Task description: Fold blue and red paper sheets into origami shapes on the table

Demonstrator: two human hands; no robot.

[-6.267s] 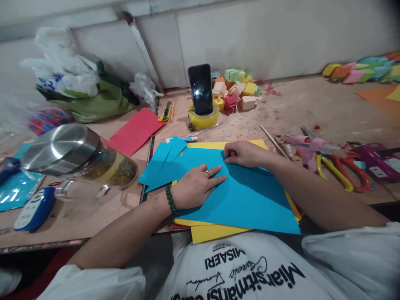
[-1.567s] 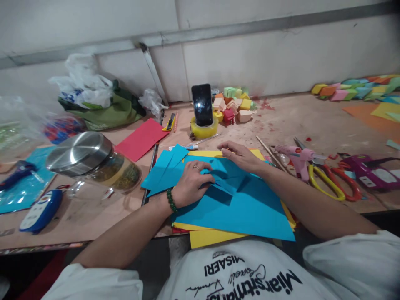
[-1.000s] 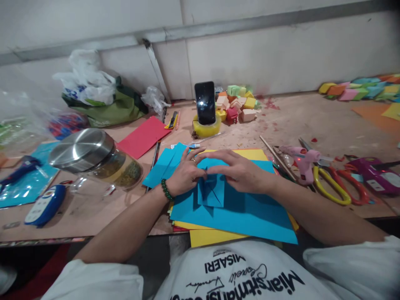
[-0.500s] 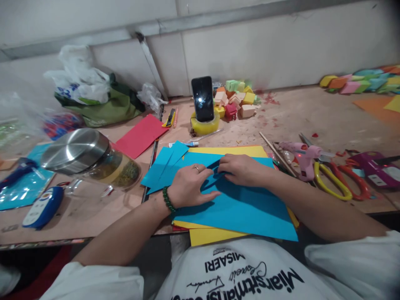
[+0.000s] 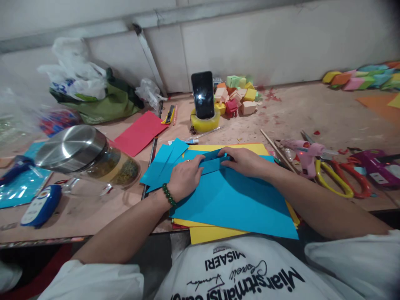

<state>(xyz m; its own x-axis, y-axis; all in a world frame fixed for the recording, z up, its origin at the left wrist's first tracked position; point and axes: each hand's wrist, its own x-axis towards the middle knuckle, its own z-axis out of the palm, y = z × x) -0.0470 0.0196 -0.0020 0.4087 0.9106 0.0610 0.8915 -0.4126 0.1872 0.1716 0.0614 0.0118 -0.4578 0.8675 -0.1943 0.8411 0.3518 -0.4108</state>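
Note:
A folded strip of blue paper stands partly raised between my two hands. My left hand, with a ring and a green bead bracelet, grips its left end. My right hand pinches the right end, fingers curled inside the fold. Under both hands lies a large blue paper sheet, on top of yellow sheets. Smaller blue paper pieces lie loosely overlapped to the left of my left hand.
A glass jar with a steel lid stands left, near a blue-and-white device. A phone leans in a yellow tape roll beside small paper boxes. Right are a pink glue gun and scissors.
The blue strip, flatter and mostly covered by my hands before, now stands up with its fold opened. My left hand has shifted slightly left and its thumb has drawn in against the strip.

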